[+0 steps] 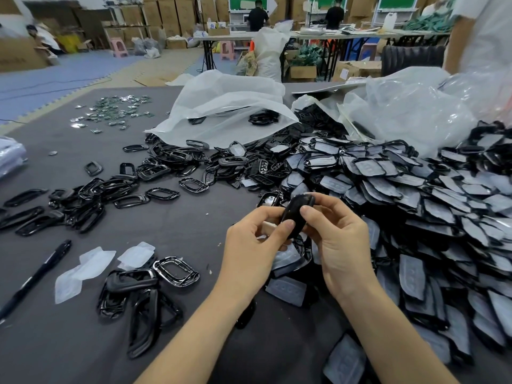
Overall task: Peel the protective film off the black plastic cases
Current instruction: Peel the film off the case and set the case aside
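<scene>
A glossy black plastic case (297,210) is held up over the grey table (180,223), gripped from both sides. My left hand (255,245) pinches its lower edge between thumb and fingers, and a pale strip of film shows under those fingers. My right hand (339,239) grips the case's right side, thumb on its face. To the right lies a big heap of film-covered cases (432,206). Several peeled films (88,264) lie at the left next to bare black frames (141,289).
A black pen (38,275) lies near the left front edge. More black frames (116,187) are scattered at mid-left, small green parts (116,109) at the far left. Large white plastic bags (230,103) sit behind the heap. People work at tables far back.
</scene>
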